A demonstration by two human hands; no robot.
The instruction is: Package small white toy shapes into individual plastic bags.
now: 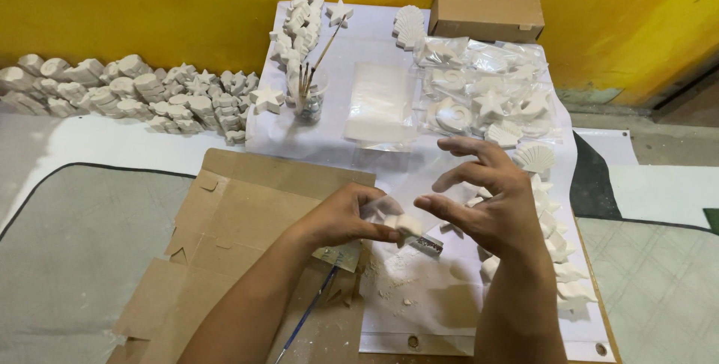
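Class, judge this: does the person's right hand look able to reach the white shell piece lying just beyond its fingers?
Probably yes: the right hand is open and empty, and nothing lies between it and the shell piece.

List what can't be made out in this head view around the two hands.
- Small white plaster piece: shape hidden by the left hand gripping it.
- Small dark-edged tool: kind unclear, mostly under the piece.
- Right hand: palm side faces away.
- Thin blue-handled brush: tip under a paper scrap.
- White plaster shapes in clear bags: blurred by glare.

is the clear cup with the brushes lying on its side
No, the clear plastic cup stands upright on the white sheet with thin brushes sticking up out of it.
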